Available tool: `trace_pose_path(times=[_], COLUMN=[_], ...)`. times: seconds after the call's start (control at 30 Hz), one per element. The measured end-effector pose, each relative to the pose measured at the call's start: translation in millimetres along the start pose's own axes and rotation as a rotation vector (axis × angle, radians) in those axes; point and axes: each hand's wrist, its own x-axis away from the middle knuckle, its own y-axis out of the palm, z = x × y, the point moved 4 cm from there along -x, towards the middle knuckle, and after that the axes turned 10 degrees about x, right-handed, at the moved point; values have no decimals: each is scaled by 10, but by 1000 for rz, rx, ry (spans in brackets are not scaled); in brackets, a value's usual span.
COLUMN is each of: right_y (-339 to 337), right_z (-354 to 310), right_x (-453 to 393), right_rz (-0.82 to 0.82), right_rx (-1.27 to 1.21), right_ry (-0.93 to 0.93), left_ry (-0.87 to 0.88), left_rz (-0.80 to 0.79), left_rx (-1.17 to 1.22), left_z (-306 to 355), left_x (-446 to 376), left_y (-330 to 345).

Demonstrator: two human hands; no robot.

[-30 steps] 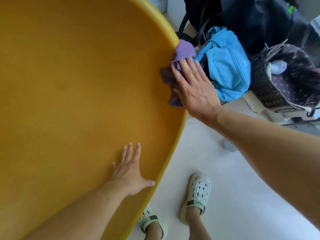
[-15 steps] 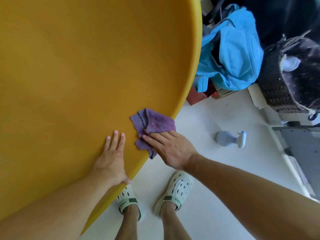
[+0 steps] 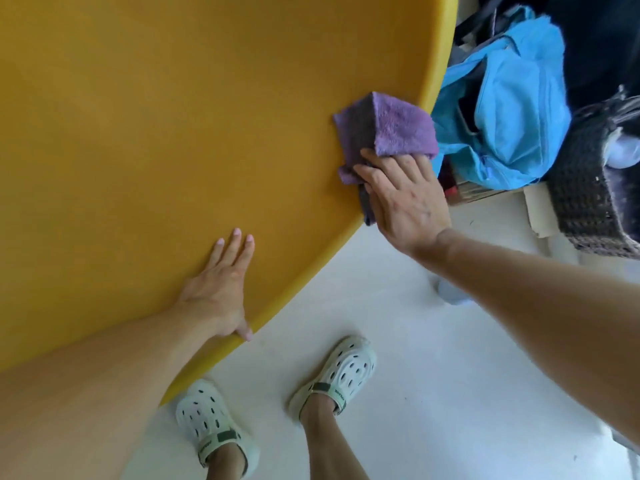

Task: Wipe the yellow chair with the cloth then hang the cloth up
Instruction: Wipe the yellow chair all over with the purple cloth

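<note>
The right hand (image 3: 405,199) lies flat on the purple cloth (image 3: 388,133), fingers (image 3: 377,169) extended and pressing it against the yellow chair (image 3: 173,133) at the right-hand rim; no pinch is visible — the cloth is held by pressure, not by a closed grasp. The cloth sits folded over the rim, bulk ahead of the fingertips and a dark tail trailing beneath the palm toward the edge. The left hand (image 3: 221,289) is spread open on the chair surface nearer the body, thumb hooked over the rim, holding nothing; judged a bracing hand. The governing relation: the rim curves from the cloth down toward the left hand, so the unwiped run of edge probably lies between the two hands, with the right hand alone positioned to cover it. Hanging is not yet begun; no hook or rail is visible. A blue bag (image 3: 502,116) and a woven basket (image 3: 588,188) stand just beyond the rim — a possible snag on an outward stroke.
</note>
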Motion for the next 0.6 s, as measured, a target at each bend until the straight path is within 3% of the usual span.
trace_pose_path(times=[0.3, 0.4, 0.5, 0.6], right_y=[241, 244, 230, 176], right_z=[-1581, -2062, -2194, -1775], right_x=[635, 736, 773, 562], right_rz=[-212, -253, -326, -335], right_rx=[-225, -277, -259, -59], right_ry=[39, 38, -140, -442], left_ry=[62, 133, 152, 63], left_rz=[78, 171, 228, 194], left_rx=[73, 231, 353, 310], left_z=[-134, -368, -745, -1227], left_x=[33, 215, 593, 913], left_y=[35, 148, 395, 629])
